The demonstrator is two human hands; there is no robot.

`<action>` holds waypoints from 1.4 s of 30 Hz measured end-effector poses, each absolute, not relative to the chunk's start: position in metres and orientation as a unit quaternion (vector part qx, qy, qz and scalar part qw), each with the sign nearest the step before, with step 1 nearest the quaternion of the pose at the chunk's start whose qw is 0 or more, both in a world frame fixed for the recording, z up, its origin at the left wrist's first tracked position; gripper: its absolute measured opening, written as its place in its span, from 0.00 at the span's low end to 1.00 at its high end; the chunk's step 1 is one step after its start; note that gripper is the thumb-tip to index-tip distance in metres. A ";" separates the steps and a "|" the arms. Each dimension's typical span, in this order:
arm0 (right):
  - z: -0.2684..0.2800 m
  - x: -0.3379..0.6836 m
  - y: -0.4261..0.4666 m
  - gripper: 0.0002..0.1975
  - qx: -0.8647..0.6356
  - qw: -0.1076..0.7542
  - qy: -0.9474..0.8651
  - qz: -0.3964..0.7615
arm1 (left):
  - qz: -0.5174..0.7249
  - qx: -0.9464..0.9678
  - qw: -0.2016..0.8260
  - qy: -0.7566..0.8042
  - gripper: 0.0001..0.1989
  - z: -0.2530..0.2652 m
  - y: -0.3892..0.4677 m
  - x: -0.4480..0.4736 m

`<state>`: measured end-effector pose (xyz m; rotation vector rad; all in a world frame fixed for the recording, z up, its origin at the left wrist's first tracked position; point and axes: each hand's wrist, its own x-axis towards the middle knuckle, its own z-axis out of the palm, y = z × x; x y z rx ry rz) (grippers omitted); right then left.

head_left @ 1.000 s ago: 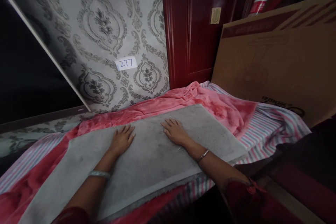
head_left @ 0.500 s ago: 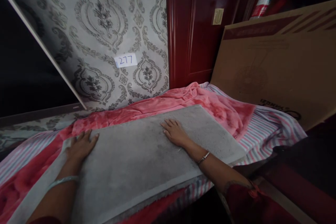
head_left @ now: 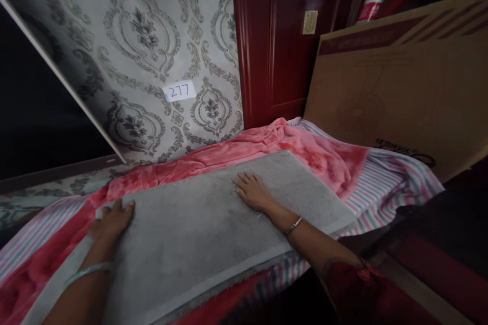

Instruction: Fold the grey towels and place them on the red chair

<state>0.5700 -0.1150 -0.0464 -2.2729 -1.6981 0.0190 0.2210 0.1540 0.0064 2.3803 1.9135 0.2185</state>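
Hands: two, bare, one bracelet [head_left: 294, 225] per wrist.
Mat [head_left: 183, 233]: one, lay on one pink blanket [head_left: 324, 160]; striped cloth [head_left: 389, 177] showed at both ends.
Right hand [head_left: 252, 192]: palm down on mat, fingers spread, forearm angled in from lower right.
Left hand [head_left: 110, 226]: at mat's far left corner, fingers parted, not fisted; fingertip contact unclear.
Surfaces: mat grey, matte, straight-edged; blanket plush, rumpled; cloth creased.

Matt met glossy
I saw a matt, clothlike grey mat [head_left: 190, 233], plush pink blanket [head_left: 316, 157], glossy red panel [head_left: 255, 61] and dull cardboard box [head_left: 404, 91].
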 end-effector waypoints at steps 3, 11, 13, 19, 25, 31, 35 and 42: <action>-0.047 0.570 -0.115 0.26 -0.791 0.152 -0.592 0.002 | 0.053 0.754 0.051 0.652 0.39 0.015 0.129 0.236; -0.052 0.571 -0.114 0.26 -0.790 0.151 -0.594 -0.012 | 0.010 0.924 0.023 0.382 0.28 -0.012 0.041 0.316; -0.054 0.572 -0.114 0.26 -0.791 0.153 -0.592 -0.016 | 0.035 0.953 0.042 0.297 0.28 -0.023 0.015 0.335; -0.057 0.573 -0.113 0.26 -0.788 0.158 -0.594 -0.028 | 0.046 0.983 0.051 0.171 0.29 -0.041 -0.033 0.369; -0.055 0.572 -0.114 0.26 -0.788 0.159 -0.595 -0.022 | 0.062 0.984 0.020 0.165 0.28 -0.048 -0.034 0.366; -0.053 0.573 -0.114 0.26 -0.787 0.161 -0.595 -0.020 | 0.066 0.978 0.001 0.200 0.28 -0.047 -0.023 0.337; -0.051 0.572 -0.115 0.26 -0.788 0.161 -0.594 -0.008 | 0.041 0.962 -0.015 0.268 0.29 -0.043 -0.010 0.297; -0.052 0.573 -0.114 0.26 -0.789 0.152 -0.595 -0.005 | 0.038 0.904 -0.080 0.419 0.33 -0.037 0.031 0.200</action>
